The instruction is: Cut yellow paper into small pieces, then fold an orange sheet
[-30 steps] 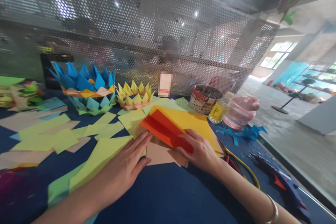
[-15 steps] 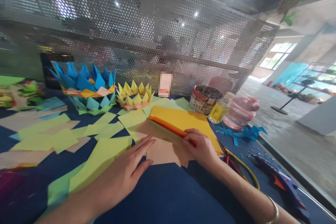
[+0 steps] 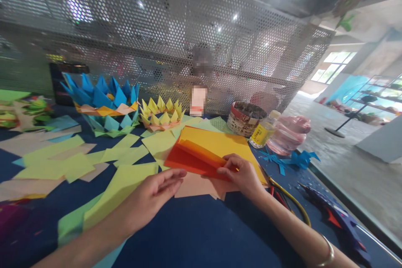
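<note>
My right hand [image 3: 240, 174] pinches the near edge of an orange paper sheet [image 3: 188, 159] that lies partly folded on a stack of yellow-orange sheets [image 3: 220, 142]. Below them a tan sheet [image 3: 196, 186] rests on the dark blue table [image 3: 204, 234]. My left hand [image 3: 150, 197] hovers just left of the tan sheet, fingers extended and apart, holding nothing, above a light green sheet [image 3: 116, 192].
Loose green and tan paper pieces [image 3: 59, 163] cover the left side. A blue folded paper crown [image 3: 100, 100] and a yellow one [image 3: 161, 113] stand at the back by a perforated metal screen. A woven basket [image 3: 245, 118], small bottle [image 3: 264, 134], pink bag [image 3: 289, 134], scissors [image 3: 289, 201] and glue gun [image 3: 336, 217] lie at right.
The orange sheet, lifted flat against the stack half a second ago, now lies opened out to the left again. My left hand has risen slightly from the table.
</note>
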`<action>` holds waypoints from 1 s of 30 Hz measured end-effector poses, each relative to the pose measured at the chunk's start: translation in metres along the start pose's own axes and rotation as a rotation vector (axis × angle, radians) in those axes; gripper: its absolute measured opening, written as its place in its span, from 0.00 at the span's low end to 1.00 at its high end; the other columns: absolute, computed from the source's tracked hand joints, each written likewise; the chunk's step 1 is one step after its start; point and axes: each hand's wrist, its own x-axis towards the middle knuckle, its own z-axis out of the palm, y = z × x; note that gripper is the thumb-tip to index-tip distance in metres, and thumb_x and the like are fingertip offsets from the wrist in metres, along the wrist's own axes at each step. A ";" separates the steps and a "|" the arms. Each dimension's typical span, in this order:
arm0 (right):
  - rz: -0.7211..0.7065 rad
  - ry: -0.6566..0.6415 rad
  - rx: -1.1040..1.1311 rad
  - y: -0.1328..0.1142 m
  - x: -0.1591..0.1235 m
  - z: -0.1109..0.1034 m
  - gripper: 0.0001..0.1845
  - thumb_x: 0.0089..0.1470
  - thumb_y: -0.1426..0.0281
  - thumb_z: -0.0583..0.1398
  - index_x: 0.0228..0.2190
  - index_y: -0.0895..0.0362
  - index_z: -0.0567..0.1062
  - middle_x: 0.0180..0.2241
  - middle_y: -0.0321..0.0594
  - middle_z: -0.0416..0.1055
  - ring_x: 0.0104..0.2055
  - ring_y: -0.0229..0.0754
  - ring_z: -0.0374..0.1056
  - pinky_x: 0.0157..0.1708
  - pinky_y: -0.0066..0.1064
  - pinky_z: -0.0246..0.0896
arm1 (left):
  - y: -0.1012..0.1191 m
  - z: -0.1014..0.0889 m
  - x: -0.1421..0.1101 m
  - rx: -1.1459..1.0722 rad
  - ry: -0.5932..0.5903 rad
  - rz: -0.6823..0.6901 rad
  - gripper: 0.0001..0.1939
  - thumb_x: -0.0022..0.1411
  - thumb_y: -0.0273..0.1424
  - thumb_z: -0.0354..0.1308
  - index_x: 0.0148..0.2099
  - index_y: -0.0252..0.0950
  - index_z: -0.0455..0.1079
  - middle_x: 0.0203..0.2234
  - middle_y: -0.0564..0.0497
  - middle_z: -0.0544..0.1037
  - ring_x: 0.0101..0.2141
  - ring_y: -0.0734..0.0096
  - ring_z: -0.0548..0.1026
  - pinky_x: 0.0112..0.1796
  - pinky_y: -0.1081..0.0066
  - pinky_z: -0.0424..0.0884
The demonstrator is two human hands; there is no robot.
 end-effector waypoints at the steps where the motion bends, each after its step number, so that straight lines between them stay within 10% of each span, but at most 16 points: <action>1: -0.001 -0.001 -0.003 0.000 0.000 0.000 0.15 0.47 0.62 0.64 0.16 0.54 0.68 0.30 0.41 0.74 0.42 0.46 0.71 0.38 0.33 0.62 | 0.000 0.000 0.000 -0.025 0.000 -0.011 0.19 0.59 0.41 0.54 0.50 0.39 0.69 0.52 0.45 0.74 0.52 0.60 0.72 0.51 0.61 0.68; 18: -0.414 -0.069 -0.133 -0.018 -0.012 0.001 0.12 0.56 0.62 0.60 0.24 0.54 0.75 0.35 0.43 0.74 0.41 0.45 0.68 0.40 0.36 0.65 | 0.029 -0.003 0.005 -0.733 0.103 -0.338 0.18 0.65 0.33 0.52 0.54 0.28 0.65 0.41 0.38 0.80 0.42 0.61 0.79 0.45 0.68 0.75; 30: -0.322 -0.087 -0.305 -0.006 -0.011 0.003 0.15 0.60 0.70 0.53 0.48 0.54 0.72 0.47 0.46 0.70 0.49 0.47 0.67 0.48 0.40 0.65 | 0.027 -0.002 0.006 -0.686 0.128 -0.301 0.19 0.61 0.19 0.52 0.55 0.28 0.63 0.39 0.43 0.82 0.38 0.67 0.80 0.39 0.73 0.77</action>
